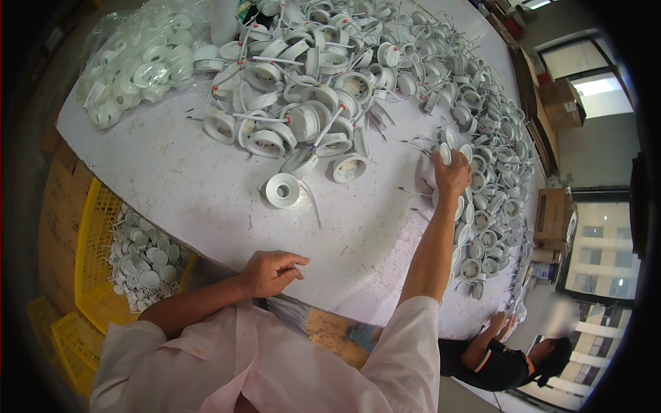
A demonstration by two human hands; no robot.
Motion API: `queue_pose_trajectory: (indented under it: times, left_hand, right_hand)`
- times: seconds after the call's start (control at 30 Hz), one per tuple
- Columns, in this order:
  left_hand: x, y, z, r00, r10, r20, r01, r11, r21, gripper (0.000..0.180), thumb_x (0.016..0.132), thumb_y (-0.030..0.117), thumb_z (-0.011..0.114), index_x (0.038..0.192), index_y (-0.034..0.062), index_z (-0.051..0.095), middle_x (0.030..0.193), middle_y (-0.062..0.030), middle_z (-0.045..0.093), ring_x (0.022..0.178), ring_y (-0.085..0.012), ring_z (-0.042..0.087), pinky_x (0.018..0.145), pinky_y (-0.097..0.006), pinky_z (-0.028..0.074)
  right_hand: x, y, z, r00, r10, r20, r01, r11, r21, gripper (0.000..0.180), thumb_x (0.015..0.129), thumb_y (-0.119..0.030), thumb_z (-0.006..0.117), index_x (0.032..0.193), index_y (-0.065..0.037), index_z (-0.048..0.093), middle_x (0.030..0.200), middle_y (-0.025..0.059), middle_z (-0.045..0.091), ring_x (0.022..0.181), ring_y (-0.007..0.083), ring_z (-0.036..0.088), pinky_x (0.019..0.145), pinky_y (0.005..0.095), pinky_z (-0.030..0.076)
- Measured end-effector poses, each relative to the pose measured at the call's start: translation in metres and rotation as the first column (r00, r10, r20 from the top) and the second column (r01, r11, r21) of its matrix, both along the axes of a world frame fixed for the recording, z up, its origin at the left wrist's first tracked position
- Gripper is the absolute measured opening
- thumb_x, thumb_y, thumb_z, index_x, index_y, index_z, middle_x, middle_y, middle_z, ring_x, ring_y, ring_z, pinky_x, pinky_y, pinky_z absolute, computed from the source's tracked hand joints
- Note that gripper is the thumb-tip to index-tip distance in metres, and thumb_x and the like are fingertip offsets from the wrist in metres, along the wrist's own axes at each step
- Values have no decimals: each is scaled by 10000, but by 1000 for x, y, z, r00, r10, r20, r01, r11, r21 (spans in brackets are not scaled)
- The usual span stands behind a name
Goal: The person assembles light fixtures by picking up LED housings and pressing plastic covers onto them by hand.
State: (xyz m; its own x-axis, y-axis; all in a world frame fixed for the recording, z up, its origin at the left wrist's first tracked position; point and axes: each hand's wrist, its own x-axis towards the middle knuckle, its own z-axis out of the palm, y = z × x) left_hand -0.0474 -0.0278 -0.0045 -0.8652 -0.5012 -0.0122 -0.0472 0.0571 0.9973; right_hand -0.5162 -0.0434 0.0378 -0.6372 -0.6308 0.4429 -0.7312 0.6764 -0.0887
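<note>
My right hand (452, 172) reaches far across the white table (186, 186) and rests on a row of round white lamp housings (475, 206) along the right side, fingers around one small white housing (445, 153). My left hand (270, 271) lies at the table's near edge, fingers loosely curled, with nothing visible in it. A single white ring-shaped housing (282, 190) sits alone on the table between both hands. A big heap of white housings with wires (310, 89) fills the far middle.
A clear plastic bag of white parts (138, 65) lies at the far left. A yellow crate (93, 275) with small white discs (144, 258) stands at my left. Another person (506, 358) works at the lower right. Cardboard boxes (561, 103) stand beyond the table.
</note>
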Motion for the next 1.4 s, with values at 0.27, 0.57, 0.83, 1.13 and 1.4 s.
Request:
queue_pose_trajectory:
  times: [0.27, 0.57, 0.83, 1.13, 1.4]
  left_hand:
    - [5, 3, 0, 998, 30, 61, -29, 999, -21, 255, 879, 0, 537, 1128, 14, 590, 863, -130, 700, 830, -165, 701, 687, -257, 541]
    - [10, 13, -4, 994, 70, 85, -65, 997, -51, 246, 894, 57, 532, 1129, 14, 591, 849, -107, 710, 833, -146, 694, 708, -255, 535]
    - [-2, 18, 25, 995, 100, -10, -100, 971, -218, 277, 880, 55, 550, 1150, 13, 597, 1054, -131, 673, 950, -178, 670, 772, -268, 524]
    - [-21, -14, 74, 985, -172, 24, 155, 809, -567, 364, 931, 342, 558, 1004, -6, 637, 963, -122, 674, 827, -208, 646, 773, -342, 505]
    - [19, -21, 45, 925, -374, -70, 339, 726, 599, 282, 906, 238, 591, 928, -40, 636, 800, -88, 652, 699, -85, 591, 580, -209, 433]
  right_hand:
    - [230, -9, -29, 760, 469, 450, -186, 821, -540, 798, 690, -274, 810, 1349, -26, 436, 1222, 183, 543, 1027, 276, 567, 835, 336, 472]
    - [266, 24, -22, 865, 302, 401, -148, 917, -371, 736, 700, -213, 763, 1305, 20, 412, 1182, 222, 481, 1041, 363, 525, 887, 407, 452]
    - [273, 141, -19, 724, 352, 593, -22, 871, -491, 852, 633, -51, 797, 1366, -24, 364, 1232, 142, 464, 1101, 242, 506, 837, 328, 484]
    - [324, 179, 33, 550, 753, 361, -664, 657, -357, 764, 612, 74, 675, 1329, -46, 440, 1344, 191, 434, 1221, 364, 457, 993, 408, 423]
    - [342, 173, 32, 429, 762, 486, -658, 632, -410, 842, 631, 129, 628, 1407, -76, 372, 1424, 182, 371, 1286, 339, 417, 988, 408, 443]
